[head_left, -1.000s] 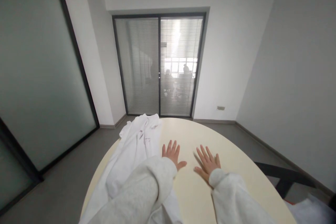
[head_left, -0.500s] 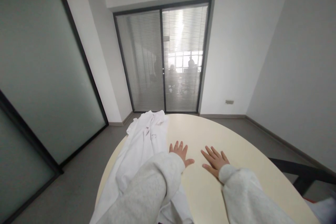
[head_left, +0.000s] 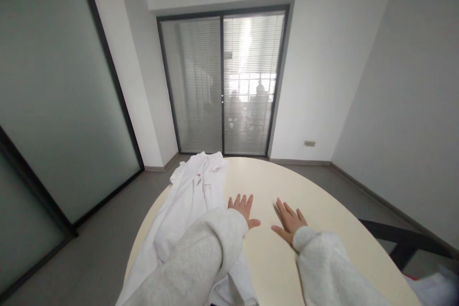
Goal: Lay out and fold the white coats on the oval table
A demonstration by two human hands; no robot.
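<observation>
White cloth lies as it did a second ago, ungripped: to its right, the left hand and right hand stay spread, empty.

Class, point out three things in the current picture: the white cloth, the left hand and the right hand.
White cloth (head_left: 183,211), head view: on its upper surface, about mid-length.
Left hand (head_left: 244,209), head view: on the back of the hand.
Right hand (head_left: 291,223), head view: on the back of the hand.
</observation>
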